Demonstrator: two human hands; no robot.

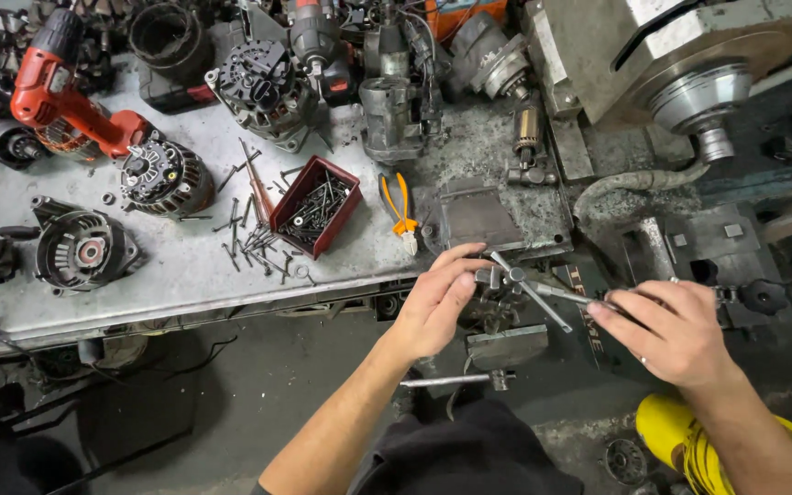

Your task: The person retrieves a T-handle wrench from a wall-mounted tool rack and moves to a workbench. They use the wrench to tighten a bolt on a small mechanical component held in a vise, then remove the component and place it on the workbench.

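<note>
Red plastic bin (316, 204): holds dark screws, on grey workbench (176, 266); loose screws (251, 240) beside it. Left hand (434, 302): fingers pinched on small metal part (488, 274) at bench edge. Right hand (676, 330): closed around metal rod (556, 293).

My repair workshop, grimy metal workbench (185, 266) crowded with alternators (167, 176), a red cordless drill (57, 92), a red tray of screws (316, 206), orange pliers (401, 211), a lathe chuck (698, 96) beside me, oily concrete floor beneath.
</note>
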